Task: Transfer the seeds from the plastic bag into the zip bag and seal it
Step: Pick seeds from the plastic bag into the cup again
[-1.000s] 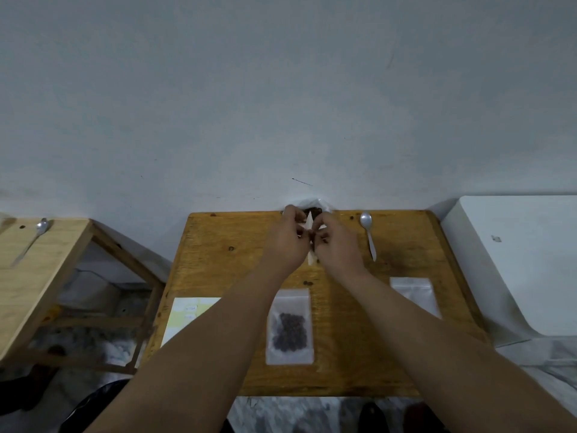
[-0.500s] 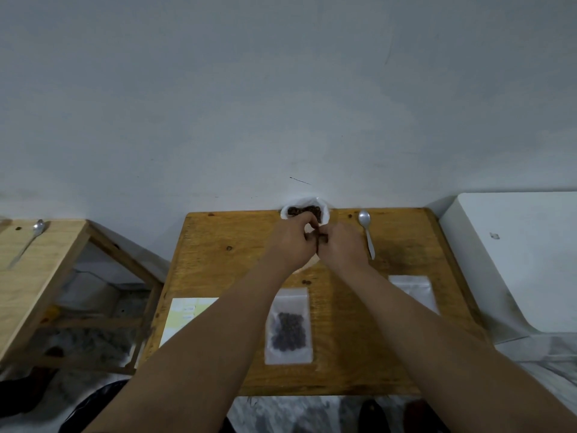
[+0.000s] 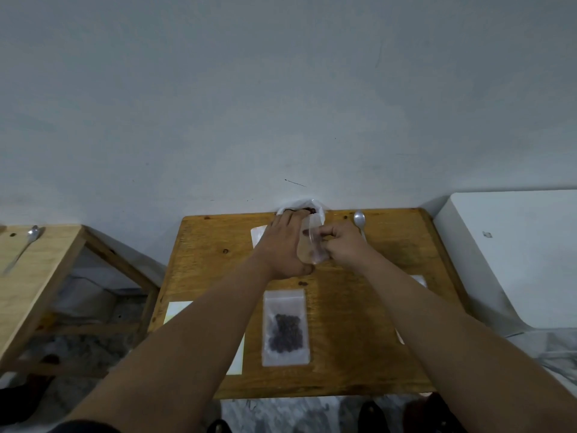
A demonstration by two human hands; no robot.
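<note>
Pale grey wall behind, and a wooden desk [image 3: 218, 276] pushed up against it. At the desk's far edge, hard by the wall, a crumpled white plastic bag [image 3: 315, 206] with dark seeds [image 3: 310, 210] just showing in its mouth. Reaching toward that mouth, the left hand [image 3: 285, 248], palm down, fingers [image 3: 290, 218] stretched out straight and close together, tips at the bag's rim; touching the seeds or not, impossible to tell. Just beside it the right hand [image 3: 345, 248], fingers curled, pinching the top edge of a small clear zip bag [image 3: 310, 254] held up between the two hands. Contents of that zip bag too blurred to make out.

Nearer the person, flat on the desk, a filled zip bag [image 3: 285, 328] with a dark heap in its lower half. Between it and the left hand, a couple of loose seeds [image 3: 301, 283]. Past the right hand, a metal spoon [image 3: 359, 220], bowl toward the wall. Near the left corner, a pale sheet [image 3: 176, 310], partly under the left forearm.

Off to the left, well apart, a lighter second desk [image 3: 31, 276] with another spoon [image 3: 31, 237] on it. To the right, a white cabinet [image 3: 515, 260].
</note>
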